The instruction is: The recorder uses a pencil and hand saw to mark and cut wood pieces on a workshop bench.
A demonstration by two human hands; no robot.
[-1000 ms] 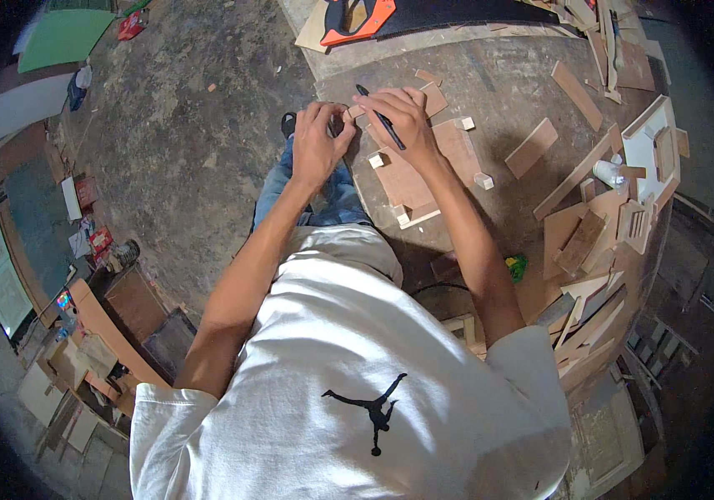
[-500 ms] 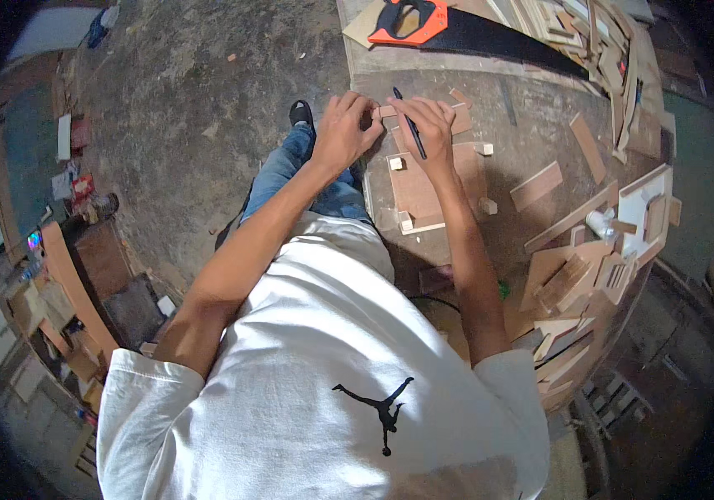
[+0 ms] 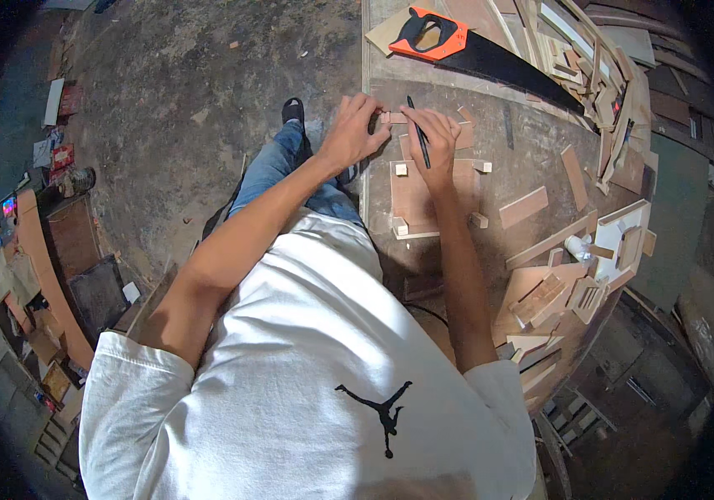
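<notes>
At twelve o'clock the left hand (image 3: 355, 133) is clamped on a small wooden strip (image 3: 397, 118); toward one, the right hand (image 3: 436, 142) grips a black pen (image 3: 418, 133). Farther out at one, the saw (image 3: 511, 71) bears tiny unreadable marks; at six, the shirt (image 3: 290, 358) shows a black figure emblem (image 3: 382, 408)

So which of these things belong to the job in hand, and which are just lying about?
Seem to belong:
Black pen, held
Small wooden strip, beside the pen
Wooden panel with corner blocks, close by, so probably

Seem to be just lying about:
Orange-and-black handsaw
Heaped wooden offcuts
Small white container
</notes>
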